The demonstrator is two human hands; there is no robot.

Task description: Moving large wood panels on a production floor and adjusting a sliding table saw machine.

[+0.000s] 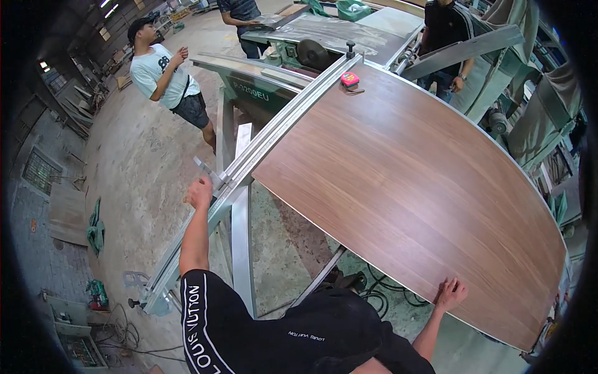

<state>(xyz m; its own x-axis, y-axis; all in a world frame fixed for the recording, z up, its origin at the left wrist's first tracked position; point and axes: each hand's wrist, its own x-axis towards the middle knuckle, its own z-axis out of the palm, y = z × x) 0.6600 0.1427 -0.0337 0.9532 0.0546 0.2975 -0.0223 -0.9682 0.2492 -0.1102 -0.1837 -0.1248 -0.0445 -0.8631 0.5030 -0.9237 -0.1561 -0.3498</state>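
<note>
A large wood-grain panel (398, 187) lies flat on a sliding table saw, its far left edge along an aluminium fence rail (289, 121). My left hand (199, 192) reaches out to the rail's left side. Its fingers are closed at a flat metal stop (209, 169) that sticks up from the rail; the exact grip is partly hidden. Down at the panel's near edge, my right hand (451, 293) rests on the brown surface with its fingers apart, holding nothing. A pink-red tape measure (350, 80) sits on the panel's far left corner.
Beyond the rail stands the saw's dark round blade (313, 55). A person in a white T-shirt (163, 78) is at the far left, another person (240, 19) at the back. A third person (445, 37) stands beyond the panel. Cables (380, 299) lie under the near edge.
</note>
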